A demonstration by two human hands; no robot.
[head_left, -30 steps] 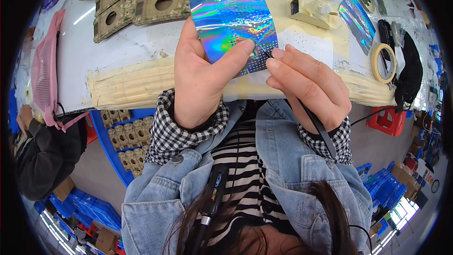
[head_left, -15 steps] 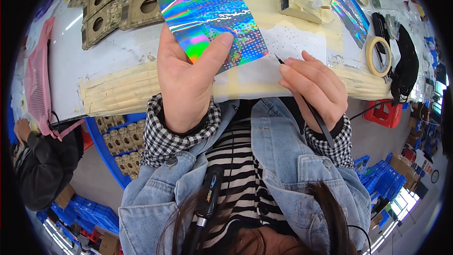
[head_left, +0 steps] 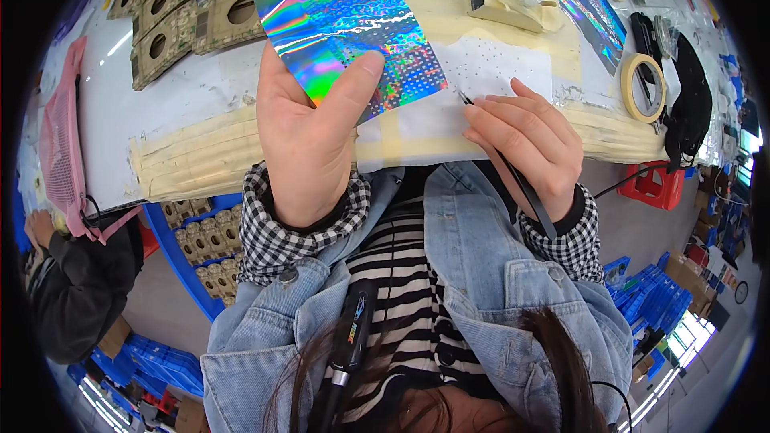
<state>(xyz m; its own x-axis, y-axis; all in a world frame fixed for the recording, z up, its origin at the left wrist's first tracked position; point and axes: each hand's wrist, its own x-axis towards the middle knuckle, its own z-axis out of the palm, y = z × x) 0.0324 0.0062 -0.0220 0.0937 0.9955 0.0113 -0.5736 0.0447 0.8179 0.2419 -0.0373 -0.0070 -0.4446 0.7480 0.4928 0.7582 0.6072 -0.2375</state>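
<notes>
A shiny holographic sheet (head_left: 353, 24) with rows of small dots is held in my left hand (head_left: 309, 124), the thumb pressed on its face and the fingers hidden behind. My right hand (head_left: 529, 140) is closed around dark tweezers (head_left: 517, 172). Their tips point up and left, just beyond the sheet's lower right corner. Whether anything tiny sits between the tips, I cannot tell. Under the tips and to their right lies white paper (head_left: 525, 72) scattered with tiny dark specks.
Camouflage-patterned parts with round holes (head_left: 160, 4) lie at the far left. Beyond the paper stands a tape-covered dispenser-like block (head_left: 513, 4). A tape roll (head_left: 642, 88), a second holographic sheet (head_left: 592, 20) and a black cloth (head_left: 688, 104) are at right. A pink mesh bag (head_left: 64, 128) hangs left.
My left hand and the sheet have shifted slightly left. My right hand with the tweezers has also moved a little left, the tips staying close to the sheet's corner.
</notes>
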